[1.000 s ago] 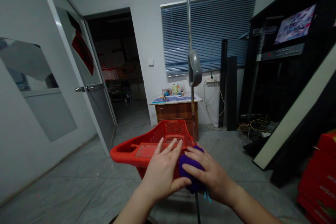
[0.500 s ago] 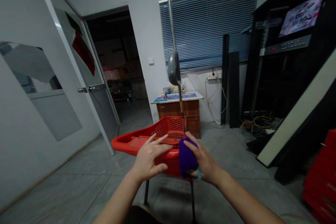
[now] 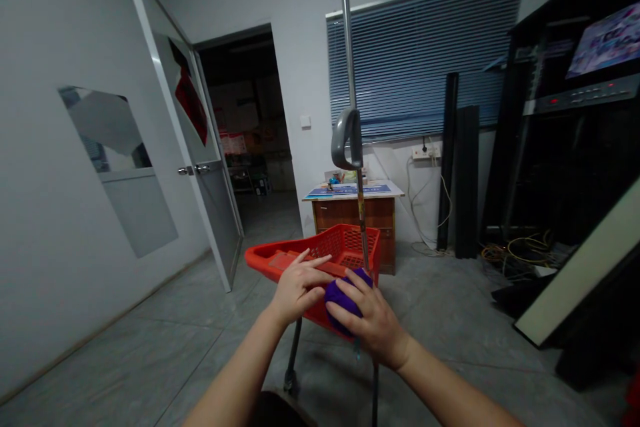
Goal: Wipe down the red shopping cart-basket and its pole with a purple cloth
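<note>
My right grip (image 3: 377, 321) is curled over a purple cloth (image 3: 337, 295) by the near rim of the red basket (image 3: 325, 240), presumably pressing it there. My left grip (image 3: 297, 288) holds nothing, fingers spread, perhaps steadying the basket; I can't tell whether it touches. My fingers hide much of the cloth; the metal pole (image 3: 349, 47) is cut off above.

Single head-worn view, forward and downward, from just above the red basket (image 3: 327, 241) toward the far wall (image 3: 300, 70).
</note>
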Available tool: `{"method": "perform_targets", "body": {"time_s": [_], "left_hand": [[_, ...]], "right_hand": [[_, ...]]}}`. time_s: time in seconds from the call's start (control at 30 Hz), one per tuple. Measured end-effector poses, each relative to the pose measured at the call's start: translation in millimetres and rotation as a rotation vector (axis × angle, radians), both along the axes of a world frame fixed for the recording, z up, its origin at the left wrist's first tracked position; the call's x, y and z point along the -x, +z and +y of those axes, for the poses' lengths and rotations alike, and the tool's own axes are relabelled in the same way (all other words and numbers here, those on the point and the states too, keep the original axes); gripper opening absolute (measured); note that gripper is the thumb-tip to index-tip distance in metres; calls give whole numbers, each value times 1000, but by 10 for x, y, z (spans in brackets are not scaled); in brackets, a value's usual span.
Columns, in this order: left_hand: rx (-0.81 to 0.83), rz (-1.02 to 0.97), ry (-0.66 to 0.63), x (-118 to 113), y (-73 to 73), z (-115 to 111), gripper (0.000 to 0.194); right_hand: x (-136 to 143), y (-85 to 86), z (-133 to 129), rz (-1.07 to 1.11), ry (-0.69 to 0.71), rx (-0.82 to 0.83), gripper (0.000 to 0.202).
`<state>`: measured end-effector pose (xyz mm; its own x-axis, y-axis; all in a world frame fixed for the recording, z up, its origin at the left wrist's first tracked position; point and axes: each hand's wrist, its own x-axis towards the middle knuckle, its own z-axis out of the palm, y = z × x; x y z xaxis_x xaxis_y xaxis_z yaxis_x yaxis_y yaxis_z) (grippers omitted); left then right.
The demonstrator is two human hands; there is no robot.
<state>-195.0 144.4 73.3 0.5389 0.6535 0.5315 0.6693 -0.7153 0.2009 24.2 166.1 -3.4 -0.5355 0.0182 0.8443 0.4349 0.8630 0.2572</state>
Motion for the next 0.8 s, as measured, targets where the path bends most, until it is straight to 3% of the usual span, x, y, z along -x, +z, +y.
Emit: {"method": "perform_targets", "body": {"time_s": [0.1, 0.2, 0.3, 0.43, 0.53, 0.63, 0.8], "left_hand": [[5, -16, -22, 5, -11, 24, 62], [2, -38, -11, 32, -25, 32, 60], [5, -43, 15, 50, -25, 9, 58], [20, -32, 8, 21, -10, -56, 59], [43, -35, -14, -28, 6, -105, 61], [65, -65, -38, -68, 24, -127, 60], [87, -51, -58, -88, 43, -118, 57]], "right_hand": [[-141, 2, 14, 6, 73, 83, 46], [-254, 122, 15, 74, 137, 164, 52], [-260, 435, 39, 197, 120, 154, 61], [-100, 985, 129, 376, -43, 96, 70], [26, 1187, 194, 456, -146, 102, 72], [63, 1052, 202, 478, -167, 140, 70], [-3, 545, 127, 468, -150, 218, 64]]}}
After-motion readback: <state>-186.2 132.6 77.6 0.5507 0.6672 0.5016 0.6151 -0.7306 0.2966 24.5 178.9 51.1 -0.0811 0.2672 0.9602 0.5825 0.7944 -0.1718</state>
